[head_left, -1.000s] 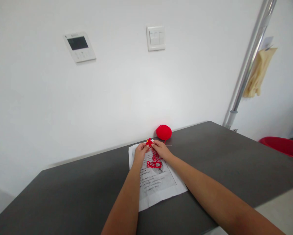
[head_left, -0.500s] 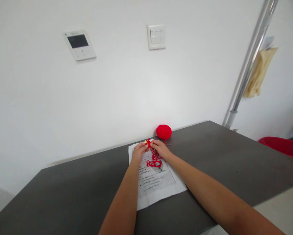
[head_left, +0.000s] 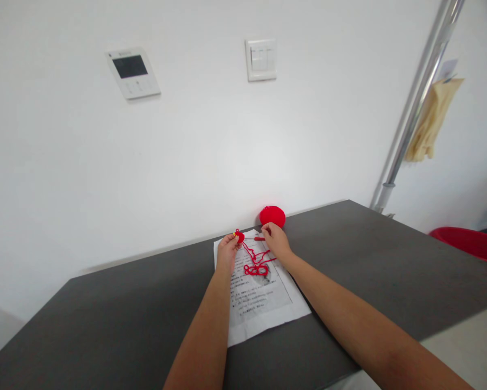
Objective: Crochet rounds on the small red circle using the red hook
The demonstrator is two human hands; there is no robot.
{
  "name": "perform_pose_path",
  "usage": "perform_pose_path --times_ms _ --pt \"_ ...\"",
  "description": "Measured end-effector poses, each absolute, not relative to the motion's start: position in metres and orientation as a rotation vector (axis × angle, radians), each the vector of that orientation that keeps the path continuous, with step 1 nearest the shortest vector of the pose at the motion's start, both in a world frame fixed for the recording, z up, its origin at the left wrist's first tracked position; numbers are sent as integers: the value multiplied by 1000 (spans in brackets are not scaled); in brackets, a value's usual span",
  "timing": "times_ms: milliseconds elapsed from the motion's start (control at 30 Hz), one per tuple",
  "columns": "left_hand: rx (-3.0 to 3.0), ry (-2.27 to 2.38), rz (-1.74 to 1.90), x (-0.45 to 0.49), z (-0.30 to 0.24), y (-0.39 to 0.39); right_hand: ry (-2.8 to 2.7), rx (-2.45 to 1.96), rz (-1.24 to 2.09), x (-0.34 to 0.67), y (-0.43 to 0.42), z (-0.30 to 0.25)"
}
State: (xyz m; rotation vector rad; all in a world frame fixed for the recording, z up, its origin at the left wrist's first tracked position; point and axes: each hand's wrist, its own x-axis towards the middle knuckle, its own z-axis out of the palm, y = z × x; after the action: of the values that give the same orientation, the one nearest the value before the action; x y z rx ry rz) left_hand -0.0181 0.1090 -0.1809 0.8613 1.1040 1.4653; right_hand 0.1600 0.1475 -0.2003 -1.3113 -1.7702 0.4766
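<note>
My left hand (head_left: 227, 250) pinches a small red crocheted piece (head_left: 240, 237) with a yellow bit at its upper left edge and a red loop above. Red yarn (head_left: 256, 270) runs down from the piece to a loose tangle on a printed paper sheet (head_left: 263, 319). My right hand (head_left: 278, 241) is just in front of the red yarn ball (head_left: 272, 216), thumb and fingertips brought together; what they hold is too small to tell. Beside it shows a crochet hook (head_left: 260, 239) with a red handle and thin shaft pointing left, partly hidden behind the hand.
The dark table (head_left: 125, 325) stands against a white wall bearing an intercom panel (head_left: 133, 73) and a light switch (head_left: 261, 59). At right are a metal pole (head_left: 414, 114), hanging cream gloves (head_left: 434, 119) and a red basin (head_left: 466, 242).
My hands have drawn apart: the left moved slightly left with the crocheted piece, the right moved right and up off it. The hook's red handle has come into sight, and the yarn spreads between them.
</note>
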Motion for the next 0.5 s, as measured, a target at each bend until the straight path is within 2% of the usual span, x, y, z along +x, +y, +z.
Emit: perform_pose_path --times_ms 267,500 --pt "880 1074 1487 -16 -177 103 -2049 -1475 187 158 143 -201" --pt "905 1079 1462 -16 -177 103 -2057 -1484 194 154 141 -199"
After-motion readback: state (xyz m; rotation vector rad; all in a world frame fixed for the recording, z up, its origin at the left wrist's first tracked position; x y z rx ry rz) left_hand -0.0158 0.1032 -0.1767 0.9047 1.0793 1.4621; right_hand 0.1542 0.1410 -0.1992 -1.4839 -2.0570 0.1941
